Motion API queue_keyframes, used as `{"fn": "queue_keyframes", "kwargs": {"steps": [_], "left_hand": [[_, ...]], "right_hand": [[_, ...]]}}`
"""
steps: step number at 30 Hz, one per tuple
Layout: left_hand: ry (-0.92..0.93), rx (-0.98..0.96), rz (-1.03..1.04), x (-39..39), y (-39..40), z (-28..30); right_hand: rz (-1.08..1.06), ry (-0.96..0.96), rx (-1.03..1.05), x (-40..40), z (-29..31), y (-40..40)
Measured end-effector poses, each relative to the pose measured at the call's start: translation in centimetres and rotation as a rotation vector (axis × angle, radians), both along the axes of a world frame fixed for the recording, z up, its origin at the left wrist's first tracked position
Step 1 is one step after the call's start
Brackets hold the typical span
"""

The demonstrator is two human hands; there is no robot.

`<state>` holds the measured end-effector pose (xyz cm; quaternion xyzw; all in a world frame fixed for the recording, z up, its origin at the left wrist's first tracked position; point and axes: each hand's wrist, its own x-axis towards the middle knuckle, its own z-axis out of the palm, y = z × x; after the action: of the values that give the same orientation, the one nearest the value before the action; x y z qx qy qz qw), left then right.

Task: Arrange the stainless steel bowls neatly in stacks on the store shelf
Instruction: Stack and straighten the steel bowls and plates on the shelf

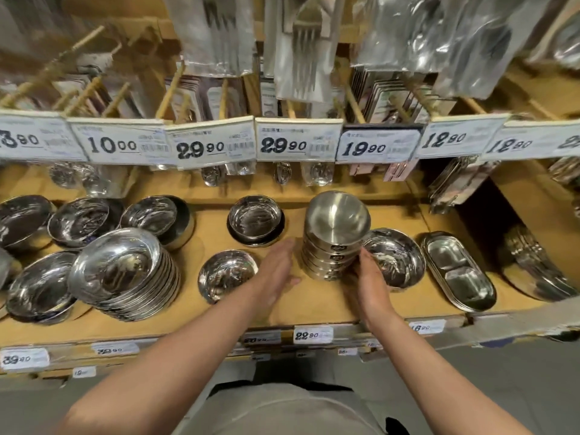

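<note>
1. The right hand (365, 279) grips the brushed bowl stack (334, 235) mid-shelf (314, 304); the left hand (277, 273) hovers flat-open, empty.
2. Steady both sides and square the rims, clear of the neighbouring bowl (394, 257).

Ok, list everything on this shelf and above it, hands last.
inverted bowl stack: one, brushed silver, shelf centre-right
tilted bowl stack: one, shiny silver, shelf left
single bowl: one, silver, front centre
bowl on dark base: one, silver, back centre
divided trays: stacked, silver, right
price tags: a row, white, upper shelf edge
packaged cutlery: several, silver, hanging above
left hand: open, beside the inverted stack
right hand: grips the inverted stack's lower right side
</note>
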<state>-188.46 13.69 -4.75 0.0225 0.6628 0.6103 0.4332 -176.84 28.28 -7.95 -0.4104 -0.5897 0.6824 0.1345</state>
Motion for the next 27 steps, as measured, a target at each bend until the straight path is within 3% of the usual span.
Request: {"fn": "queue_keyframes", "kwargs": {"steps": [7, 17, 27], "left_hand": [[-0.074, 0.066, 0.039, 0.7, 2.1, -1.3], [-0.094, -0.057, 0.158, 2.0, -1.3, -1.0], [-0.080, -0.044, 0.218, 3.1, -2.9, 0.3]], "right_hand": [[0.078, 0.055, -0.038, 0.0, 0.0, 0.3], [0.090, 0.049, -0.218, 1.7, 0.4, -3.6], [0.139, -0.053, -0.159, 2.8, 0.0, -3.8]]}}
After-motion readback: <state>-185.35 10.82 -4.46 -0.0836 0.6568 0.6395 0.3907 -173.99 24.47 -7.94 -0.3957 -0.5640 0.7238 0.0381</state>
